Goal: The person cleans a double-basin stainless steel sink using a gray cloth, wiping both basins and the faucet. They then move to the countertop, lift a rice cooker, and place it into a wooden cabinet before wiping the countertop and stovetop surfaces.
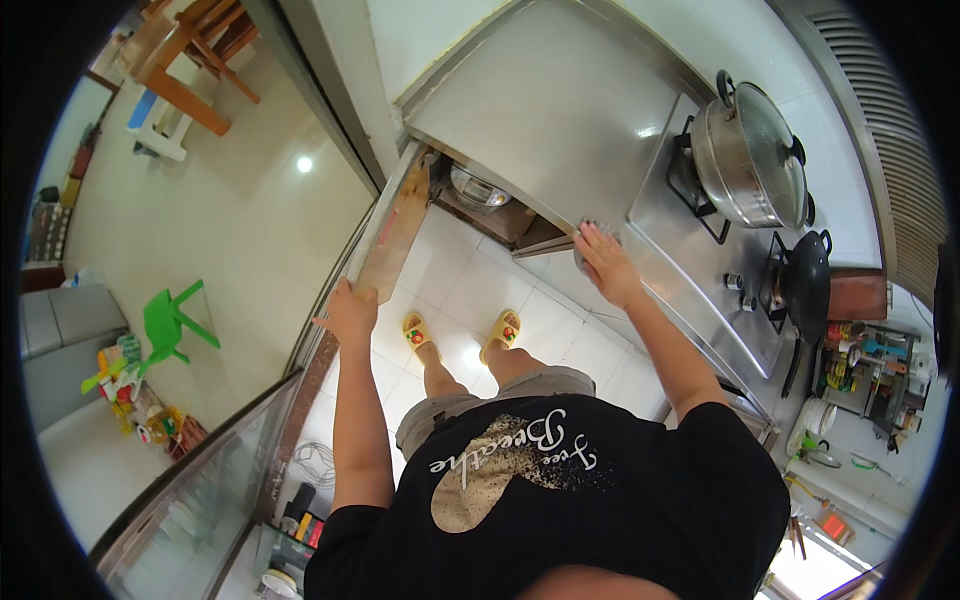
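Note:
My left hand [352, 311] grips the outer edge of an open cabinet door [397, 217], which swings out from under the counter at the left. With fingers extended, my right hand [609, 262] presses a grey cloth or scouring pad [581, 259] against the front edge of the stainless steel countertop [547, 112]. The pad is mostly hidden under the fingers, so its exact kind is unclear. Inside the open cabinet sits a silver appliance with a control panel [480, 191], perhaps a rice cooker.
A lidded steel pot [746, 161] stands on the gas hob [697, 247], with a black wok [808, 285] on the nearer burner. A glass sliding door [202, 480] is at the lower left. Beyond the doorway are a green child's chair [169, 322] and a wooden table [161, 71].

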Action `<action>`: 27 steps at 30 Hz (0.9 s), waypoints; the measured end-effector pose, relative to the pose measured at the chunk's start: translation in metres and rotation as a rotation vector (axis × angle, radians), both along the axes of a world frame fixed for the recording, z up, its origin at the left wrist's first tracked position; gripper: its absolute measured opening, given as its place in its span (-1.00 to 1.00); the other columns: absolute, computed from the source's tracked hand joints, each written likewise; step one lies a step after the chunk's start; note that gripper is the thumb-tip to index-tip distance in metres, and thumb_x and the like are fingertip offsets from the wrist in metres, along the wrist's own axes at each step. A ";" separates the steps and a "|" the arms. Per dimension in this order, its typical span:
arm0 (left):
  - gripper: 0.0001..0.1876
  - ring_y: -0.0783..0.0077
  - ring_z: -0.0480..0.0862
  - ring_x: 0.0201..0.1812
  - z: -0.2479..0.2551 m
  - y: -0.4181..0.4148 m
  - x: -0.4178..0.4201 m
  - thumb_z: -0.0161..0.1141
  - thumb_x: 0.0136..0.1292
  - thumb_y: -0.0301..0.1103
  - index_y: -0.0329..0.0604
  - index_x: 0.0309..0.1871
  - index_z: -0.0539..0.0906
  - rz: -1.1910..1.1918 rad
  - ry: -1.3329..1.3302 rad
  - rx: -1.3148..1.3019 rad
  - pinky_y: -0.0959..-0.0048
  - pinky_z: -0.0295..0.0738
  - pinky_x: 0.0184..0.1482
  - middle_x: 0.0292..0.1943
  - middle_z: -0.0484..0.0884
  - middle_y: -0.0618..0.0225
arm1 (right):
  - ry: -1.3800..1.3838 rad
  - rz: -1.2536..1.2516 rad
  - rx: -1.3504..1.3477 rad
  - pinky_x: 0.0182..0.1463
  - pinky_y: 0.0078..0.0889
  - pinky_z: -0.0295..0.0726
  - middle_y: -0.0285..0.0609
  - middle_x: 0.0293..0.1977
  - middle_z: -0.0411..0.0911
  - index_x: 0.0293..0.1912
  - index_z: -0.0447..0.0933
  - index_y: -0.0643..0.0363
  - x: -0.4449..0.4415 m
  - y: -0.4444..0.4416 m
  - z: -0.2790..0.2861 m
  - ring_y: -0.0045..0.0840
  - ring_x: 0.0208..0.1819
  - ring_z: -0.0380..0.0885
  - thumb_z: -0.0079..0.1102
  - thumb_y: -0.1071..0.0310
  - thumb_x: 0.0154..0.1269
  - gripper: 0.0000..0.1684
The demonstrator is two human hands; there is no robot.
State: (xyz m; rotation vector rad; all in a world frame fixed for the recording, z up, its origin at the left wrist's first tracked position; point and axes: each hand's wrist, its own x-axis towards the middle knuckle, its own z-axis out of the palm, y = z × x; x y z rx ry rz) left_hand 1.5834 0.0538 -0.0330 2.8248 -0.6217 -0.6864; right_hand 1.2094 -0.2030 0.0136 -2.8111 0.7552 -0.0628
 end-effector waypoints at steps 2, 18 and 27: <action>-0.43 0.00 0.55 0.08 0.001 0.001 -0.012 0.14 0.08 -0.02 -0.14 0.12 0.45 -0.016 0.059 -0.023 -0.43 -0.19 0.28 -0.01 0.58 0.06 | 0.124 0.033 -0.141 0.45 -0.11 0.04 -0.29 0.42 0.06 0.37 0.17 -0.04 0.007 -0.015 -0.006 -0.36 0.44 0.04 0.14 0.37 0.22 -0.27; -0.16 -0.03 0.62 -0.04 0.005 -0.044 -0.135 0.19 0.09 0.00 -0.21 0.39 0.18 -0.211 0.714 -0.282 0.13 0.35 0.19 -0.19 0.67 -0.02 | 0.175 0.372 -0.406 0.41 -0.14 0.11 -0.27 0.42 0.06 0.35 0.17 0.15 0.106 -0.036 0.006 -0.41 0.43 0.04 -0.06 0.42 0.23 -0.34; 0.03 -0.08 0.51 0.16 -0.031 -0.091 -0.190 0.21 0.12 0.08 -0.33 0.46 -0.10 -0.339 0.877 -0.371 0.32 0.38 0.19 0.12 0.49 -0.23 | -0.096 0.331 -0.522 0.36 -0.16 0.22 -0.09 0.38 0.12 0.31 0.20 0.22 0.244 -0.053 -0.020 -0.32 0.39 0.14 -0.08 0.42 0.26 -0.40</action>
